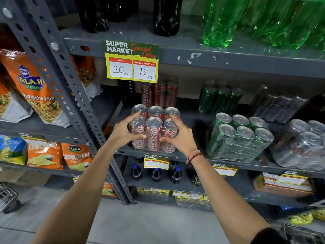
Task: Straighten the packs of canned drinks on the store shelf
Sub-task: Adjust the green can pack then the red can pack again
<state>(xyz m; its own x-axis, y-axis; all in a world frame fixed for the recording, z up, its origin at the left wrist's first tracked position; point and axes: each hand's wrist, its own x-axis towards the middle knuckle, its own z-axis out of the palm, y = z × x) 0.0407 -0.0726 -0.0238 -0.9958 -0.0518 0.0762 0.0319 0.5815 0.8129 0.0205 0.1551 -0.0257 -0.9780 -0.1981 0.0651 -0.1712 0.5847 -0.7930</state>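
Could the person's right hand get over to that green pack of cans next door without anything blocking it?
Probably yes. The right hand is on the red pack, and the green pack sits just beside it at the shelf's front edge, with only an open gap between.

left hand [123, 132]: bare, forearm uncovered, nothing worn | right hand [181, 136]: bare, thin red-and-orange thread bracelets [194, 155] at the wrist (several strands, bunched) | black sleeve [267, 235] edge at 5 o'clock of the view
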